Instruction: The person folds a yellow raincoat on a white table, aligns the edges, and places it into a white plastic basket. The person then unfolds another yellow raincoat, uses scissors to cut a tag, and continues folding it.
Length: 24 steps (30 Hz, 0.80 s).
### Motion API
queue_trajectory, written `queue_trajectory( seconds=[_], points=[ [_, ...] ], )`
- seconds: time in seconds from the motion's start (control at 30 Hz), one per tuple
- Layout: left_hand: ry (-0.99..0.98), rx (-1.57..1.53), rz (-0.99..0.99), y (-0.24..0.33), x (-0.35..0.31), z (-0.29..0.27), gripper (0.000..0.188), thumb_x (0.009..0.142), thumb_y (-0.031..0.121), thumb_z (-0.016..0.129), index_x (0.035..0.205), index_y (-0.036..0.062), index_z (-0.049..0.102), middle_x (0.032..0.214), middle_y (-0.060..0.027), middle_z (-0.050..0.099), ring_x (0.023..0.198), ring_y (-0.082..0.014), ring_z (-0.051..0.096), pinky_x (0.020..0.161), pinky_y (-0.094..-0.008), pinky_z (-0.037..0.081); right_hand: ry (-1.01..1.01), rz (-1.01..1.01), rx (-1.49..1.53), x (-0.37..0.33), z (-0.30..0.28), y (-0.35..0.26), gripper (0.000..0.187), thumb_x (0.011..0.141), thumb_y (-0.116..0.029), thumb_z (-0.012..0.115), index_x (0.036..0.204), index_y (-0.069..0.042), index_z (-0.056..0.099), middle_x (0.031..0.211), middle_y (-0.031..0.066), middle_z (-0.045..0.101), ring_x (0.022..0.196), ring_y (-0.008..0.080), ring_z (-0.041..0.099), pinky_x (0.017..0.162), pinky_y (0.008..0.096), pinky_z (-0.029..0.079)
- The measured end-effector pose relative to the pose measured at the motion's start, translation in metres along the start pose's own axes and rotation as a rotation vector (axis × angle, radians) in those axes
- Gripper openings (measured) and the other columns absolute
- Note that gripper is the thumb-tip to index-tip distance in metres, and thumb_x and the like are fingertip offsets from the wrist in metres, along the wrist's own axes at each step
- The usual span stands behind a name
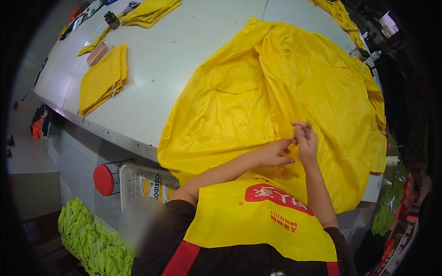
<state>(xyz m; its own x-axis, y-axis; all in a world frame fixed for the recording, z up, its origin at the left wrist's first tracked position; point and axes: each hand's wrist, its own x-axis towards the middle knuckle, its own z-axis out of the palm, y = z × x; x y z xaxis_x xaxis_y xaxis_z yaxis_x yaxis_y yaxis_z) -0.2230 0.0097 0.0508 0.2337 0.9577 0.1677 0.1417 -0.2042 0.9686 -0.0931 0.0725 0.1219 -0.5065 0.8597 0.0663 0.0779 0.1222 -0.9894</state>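
A large yellow garment [235,110] of thin, shiny cloth lies spread and creased over the near right of the table, its lower part hanging toward me. A flap-like piece shows on its left half, and a long fold runs down the middle. Above its near part, my left hand [277,154] has its thumb and fingers apart. Close beside it, my right hand [307,140] is raised with its fingers curled in. Whatever those fingers may hold is too small to make out. The two hands nearly meet.
Yellow folded cloth pieces [102,85] lie on the white table [156,60], beside a pink block [97,54]. A dark jar [111,20] stands farther back. Left of me are a red stool [103,180], a white basket [130,184] and a lime-green cloth heap [92,239].
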Motion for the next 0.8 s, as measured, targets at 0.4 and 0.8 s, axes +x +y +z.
queue_trajectory(
  seconds=[0.4, 0.8],
  points=[
    [0.612, 1.043, -0.021, -0.085, 0.025, -0.209, 0.035, 0.082, 0.019, 0.061, 0.112, 0.002, 0.057, 0.118, -0.0169, 0.056, 0.109, -0.0341, 0.052, 0.092, -0.039, 0.041, -0.041, -0.362, -0.464, 0.197, 0.073, 0.134, 0.034, 0.084, -0.006, 0.052, 0.117, 0.0, 0.052, 0.093, 0.0146, 0.061, 0.087, 0.0296, 0.057, 0.077, 0.0355, 0.046],
    [0.745, 1.034, -0.189, -0.118, 0.005, -0.231, 0.033, 0.084, 0.012, 0.055, 0.114, -0.0013, 0.056, 0.121, -0.0201, 0.053, 0.114, -0.0337, 0.048, 0.096, -0.0405, 0.038, -0.31, -0.565, -0.805, 0.157, 0.033, 0.134, 0.023, 0.071, -0.003, 0.064, 0.094, -0.005, 0.061, 0.086, 0.008, 0.057, 0.081, 0.0258, 0.056, 0.068, 0.0334, 0.048]
  ],
)
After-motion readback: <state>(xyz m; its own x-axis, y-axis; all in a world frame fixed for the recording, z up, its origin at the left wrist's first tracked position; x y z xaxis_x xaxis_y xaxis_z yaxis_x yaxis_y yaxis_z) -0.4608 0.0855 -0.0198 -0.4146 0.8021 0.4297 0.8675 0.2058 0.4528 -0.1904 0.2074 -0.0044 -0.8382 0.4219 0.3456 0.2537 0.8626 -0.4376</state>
